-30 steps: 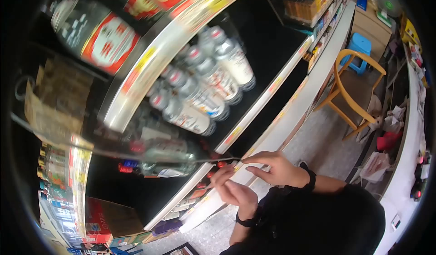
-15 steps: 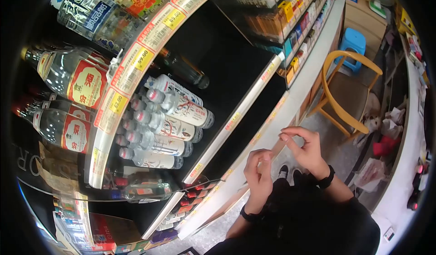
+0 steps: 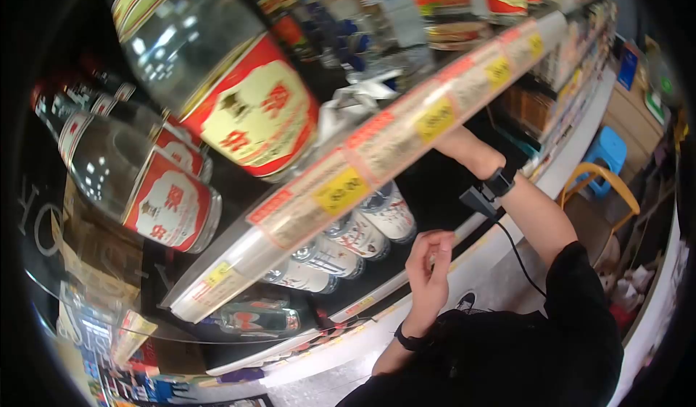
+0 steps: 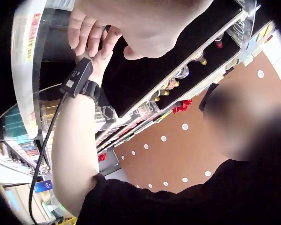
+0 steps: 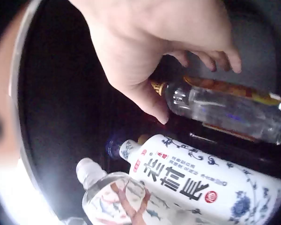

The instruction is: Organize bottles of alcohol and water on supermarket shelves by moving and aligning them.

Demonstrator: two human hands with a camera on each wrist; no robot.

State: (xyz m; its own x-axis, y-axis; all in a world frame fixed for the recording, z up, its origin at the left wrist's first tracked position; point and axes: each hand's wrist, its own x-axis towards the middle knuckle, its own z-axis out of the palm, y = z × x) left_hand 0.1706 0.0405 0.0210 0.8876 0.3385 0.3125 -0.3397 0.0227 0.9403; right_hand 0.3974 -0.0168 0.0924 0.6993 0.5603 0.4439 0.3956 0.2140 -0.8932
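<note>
Has one clear bottle (image 5: 225, 110) below one price rail (image 3: 377, 153), neck under one right hand (image 5: 154, 37); holds thumb and fingers apart there, cannot tell about contact. Has two bottles nearby: one white bottle (image 5: 201, 178), one white-capped bottle (image 5: 114, 199). Holds one left hand (image 3: 429, 273) outside, fingers loosely bent.

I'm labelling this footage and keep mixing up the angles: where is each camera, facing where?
Head: on the head, facing forward and down past the shelf edge; left hand, right forearm show.
Left wrist: there, facing past left hand to right forearm, ceiling.
Right wrist: there, facing bottles; right hand shows.
Shared: head and left wrist show right forearm.
</note>
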